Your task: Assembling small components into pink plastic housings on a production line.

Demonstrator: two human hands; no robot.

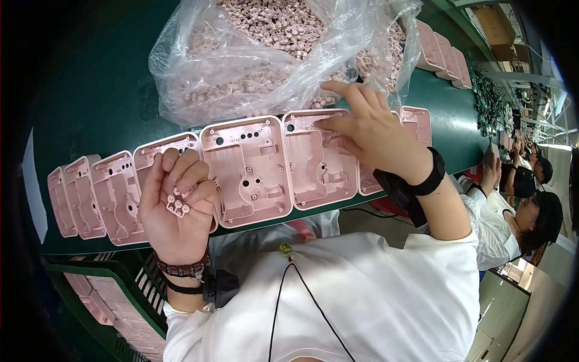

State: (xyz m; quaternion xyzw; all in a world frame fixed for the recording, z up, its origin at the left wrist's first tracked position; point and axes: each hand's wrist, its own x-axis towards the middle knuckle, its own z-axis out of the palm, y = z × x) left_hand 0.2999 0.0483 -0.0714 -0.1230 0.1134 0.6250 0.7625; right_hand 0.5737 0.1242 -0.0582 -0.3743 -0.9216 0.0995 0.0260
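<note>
Palm up, my left hand point(175, 211) curls its fingers around a few small pink plastic button parts point(177, 206) in front of the row of housings. My right hand point(374, 130) reaches over a pink plastic housing point(304, 163); its fingers are spread, one toward the small holes along the far inner wall and another raised toward the bag. I cannot see anything between those fingers. Left of that one lies another pink housing point(232, 181), with round holes and screw posts inside. A clear plastic bag point(175, 66) full of small pink parts point(283, 30) sits just beyond.
More pink housings point(114, 193) continue the row on the green table point(90, 108). Others point(446, 57) stand at the far right near a pile of dark parts point(485, 96). A green crate point(129, 274) with pink pieces is below the table edge; co-workers point(531, 223) sit to the right.
</note>
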